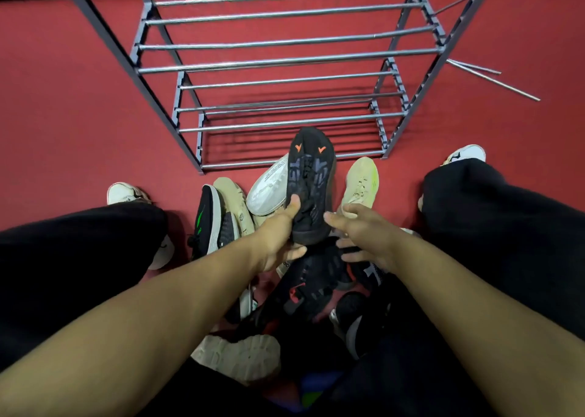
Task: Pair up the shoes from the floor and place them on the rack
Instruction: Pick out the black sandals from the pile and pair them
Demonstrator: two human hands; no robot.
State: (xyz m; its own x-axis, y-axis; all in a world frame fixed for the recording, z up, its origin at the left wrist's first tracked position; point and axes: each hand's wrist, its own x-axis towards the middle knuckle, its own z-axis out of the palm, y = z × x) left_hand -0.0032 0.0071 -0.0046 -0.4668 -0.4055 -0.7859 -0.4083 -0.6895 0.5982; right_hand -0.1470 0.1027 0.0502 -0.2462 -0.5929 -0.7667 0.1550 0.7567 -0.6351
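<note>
A grey metal shoe rack (285, 62) with bare bar shelves stands on the red floor ahead. My left hand (281, 242) grips the heel of a black shoe with orange marks (311, 176), held toe-forward above the pile. My right hand (361, 236) hovers beside that heel with fingers spread, over another black shoe with red trim (311, 277) lying in the pile. Around them lie a white shoe (269, 188), a pale yellow shoe (361, 184), a beige shoe (232, 195) and a black shoe with a green mark (205, 220).
My legs in black trousers flank the pile, with my white shoes at the left (126, 193) and right (467, 154). Loose metal rods (493, 78) lie right of the rack. A beige chunky sole (243, 358) sits close to me.
</note>
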